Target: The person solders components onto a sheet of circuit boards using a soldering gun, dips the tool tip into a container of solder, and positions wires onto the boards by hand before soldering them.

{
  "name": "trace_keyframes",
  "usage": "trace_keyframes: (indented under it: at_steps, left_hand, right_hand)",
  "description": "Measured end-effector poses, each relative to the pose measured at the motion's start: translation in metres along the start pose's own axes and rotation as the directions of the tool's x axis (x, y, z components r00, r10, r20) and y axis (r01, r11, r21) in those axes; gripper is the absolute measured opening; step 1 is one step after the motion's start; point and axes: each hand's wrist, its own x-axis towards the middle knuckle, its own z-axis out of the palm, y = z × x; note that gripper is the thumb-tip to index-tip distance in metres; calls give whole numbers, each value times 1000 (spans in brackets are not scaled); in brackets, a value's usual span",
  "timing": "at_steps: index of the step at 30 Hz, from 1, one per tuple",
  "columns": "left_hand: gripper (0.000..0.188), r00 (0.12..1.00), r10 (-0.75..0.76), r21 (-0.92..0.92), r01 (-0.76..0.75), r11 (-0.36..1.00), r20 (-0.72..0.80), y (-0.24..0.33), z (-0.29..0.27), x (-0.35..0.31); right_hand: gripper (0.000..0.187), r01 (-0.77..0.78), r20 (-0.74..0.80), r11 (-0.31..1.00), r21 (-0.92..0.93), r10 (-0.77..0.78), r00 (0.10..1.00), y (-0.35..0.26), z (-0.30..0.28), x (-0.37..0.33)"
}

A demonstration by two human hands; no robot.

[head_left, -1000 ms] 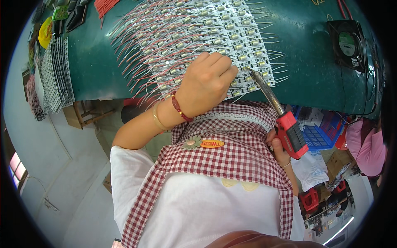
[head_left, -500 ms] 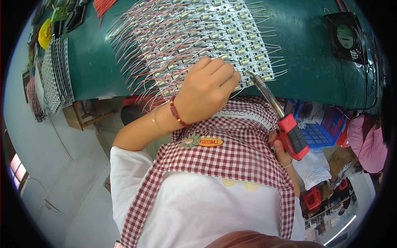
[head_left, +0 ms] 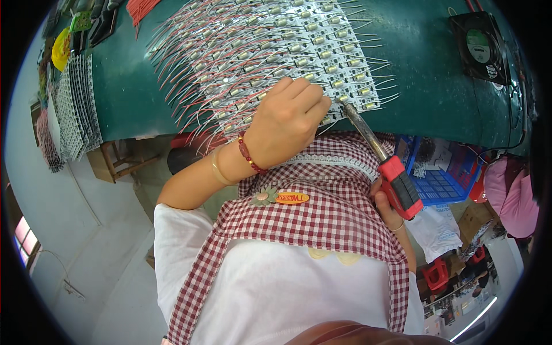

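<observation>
A white panel of small circuit boards (head_left: 325, 54) lies on the green tabletop, with rows of red and white wires (head_left: 184, 86) fanning off its left side and short wire ends off its right. My left hand (head_left: 290, 118) is closed over the panel's near edge; its fingertips are turned away, and what they pinch is hidden. In my right hand (head_left: 386, 207), low beside the apron, is a red and black soldering iron (head_left: 398, 187). Its metal tip points up and left to a board near the panel's near right corner, just right of my left fingers.
A black fan (head_left: 478, 49) stands at the table's right. Further wired panels (head_left: 79, 106) hang over the left edge, near a yellow bag (head_left: 61, 50) and a bundle of red wires (head_left: 140, 8). Below the table at right is a blue plastic basket (head_left: 440, 184).
The soldering iron and my right hand have shifted slightly left and up. My left hand has moved a little to the left, still closed.
</observation>
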Motion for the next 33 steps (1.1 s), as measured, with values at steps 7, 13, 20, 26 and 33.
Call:
trace_keyframes:
  at_steps: [7,13,20,26,33]
  left_hand:
    - [24,1000,13,19,-13,1000,5,-1,0,1]
    - [23,1000,9,31,-10,999,11,-3,-2,2]
    - [23,1000,2,26,-2,1000,-10,-8,-2,2]
    - [21,1000,12,50,-12,999,1,-10,-3,5]
    - [20,1000,26,93,-26,995,-3,-13,-7,7]
  right_hand:
    - [26,-35,30,967,252,28,999,-14,-11,3]
    - [14,31,14,998,46,-32,999,-9,-4,4]
    - [14,52,12,995,-81,-51,999,-8,-2,10]
    - [22,50,28,992,118,-53,998,-13,-13,14]
    - [28,46,28,991,123,-50,998,-10,-13,17]
